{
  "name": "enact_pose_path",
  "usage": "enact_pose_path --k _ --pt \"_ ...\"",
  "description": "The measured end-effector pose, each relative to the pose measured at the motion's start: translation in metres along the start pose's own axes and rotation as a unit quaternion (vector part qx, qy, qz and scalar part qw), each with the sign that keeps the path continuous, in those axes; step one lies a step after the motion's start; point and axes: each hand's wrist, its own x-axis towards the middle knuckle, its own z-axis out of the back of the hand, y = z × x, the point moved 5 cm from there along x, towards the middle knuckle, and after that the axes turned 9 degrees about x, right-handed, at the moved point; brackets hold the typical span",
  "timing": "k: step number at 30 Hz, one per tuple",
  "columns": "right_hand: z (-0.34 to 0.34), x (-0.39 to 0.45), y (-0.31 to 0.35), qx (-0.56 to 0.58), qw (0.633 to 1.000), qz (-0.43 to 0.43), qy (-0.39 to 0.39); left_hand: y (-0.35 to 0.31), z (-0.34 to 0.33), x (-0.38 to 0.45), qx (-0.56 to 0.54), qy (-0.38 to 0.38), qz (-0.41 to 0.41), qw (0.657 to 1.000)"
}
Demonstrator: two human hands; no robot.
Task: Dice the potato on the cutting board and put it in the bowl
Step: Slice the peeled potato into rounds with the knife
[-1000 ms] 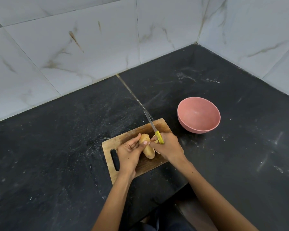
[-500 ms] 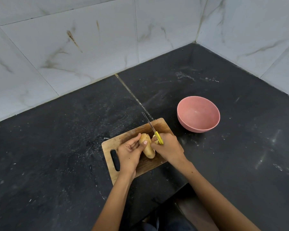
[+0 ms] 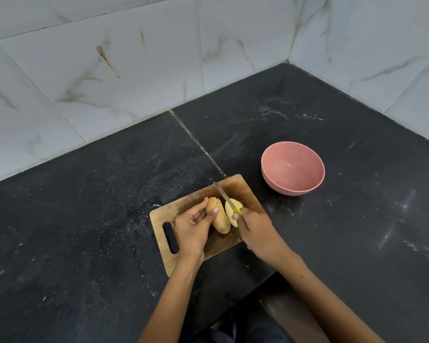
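Now the potato [image 3: 218,216] is seen split in two on the cutting board [image 3: 183,211], centre frame; one half is pinched by left hand [image 3: 192,229] fingers, the knife [image 3: 227,198] is clasped by the right hand [image 3: 254,229]. Right of them, the pink bowl [image 3: 292,168] is set on the table [image 3: 84,219].

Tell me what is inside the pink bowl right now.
The pink bowl shows only its bare inner wall and bottom: no potato pieces. Both potato halves lie on the cutting board. Nothing covers the bowl's inside.
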Motion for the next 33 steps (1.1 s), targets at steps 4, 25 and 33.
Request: enact_pose_path --k 4,25,33 --pt "-0.006 -0.015 0.006 -0.044 0.998 0.034 -0.021 0.0 -0.002 0.0 -0.003 -0.015 0.0 1.0" --pt "-0.021 -0.033 0.001 -0.082 0.996 -0.019 -0.02 -0.001 -0.003 -0.001 -0.003 -0.026 -0.006 1.0" --pt "-0.012 -0.034 -0.001 -0.122 0.991 -0.036 -0.042 0.001 -0.001 0.002 0.012 -0.021 0.003 1.0"
